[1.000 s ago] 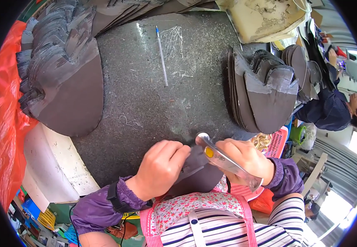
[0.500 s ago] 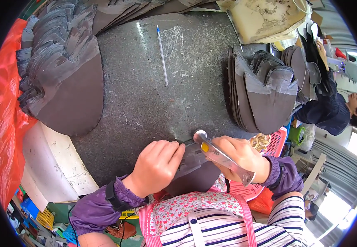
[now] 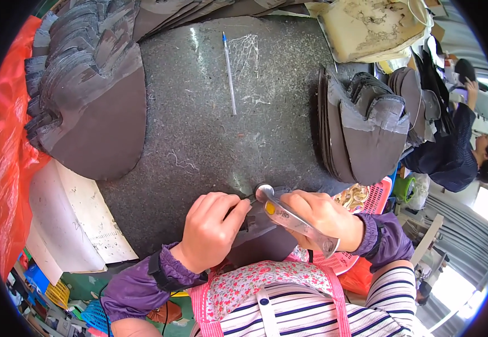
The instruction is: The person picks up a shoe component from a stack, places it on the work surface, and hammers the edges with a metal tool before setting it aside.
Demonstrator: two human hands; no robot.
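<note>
At the near edge of the dark worktable (image 3: 193, 135), my left hand (image 3: 213, 227) is closed, thumb and fingers pinching the edge of a dark brown leather-like piece (image 3: 263, 247). The piece has a grey band along its far side and hangs toward my apron. My right hand (image 3: 331, 219) grips a metal cobbler's hammer (image 3: 300, 219), whose handle is mostly hidden by my fingers. Its round face sits over the grey band, just right of my left fingertips. Whether the face touches the piece, I cannot tell.
Stacks of similar brown pieces stand at left (image 3: 103, 129) and right (image 3: 373, 146). A pen (image 3: 229, 78) lies mid-table near loose threads. A stained cream container (image 3: 373, 28) is at the far right; a pink basket (image 3: 376, 199) sits beside my right arm. A co-worker (image 3: 452, 151) is further right.
The hammer's head has shifted slightly left, closer to my left fingertips. My left hand keeps its pinch. The co-worker's arm has moved, with a dark object now by the hand.
</note>
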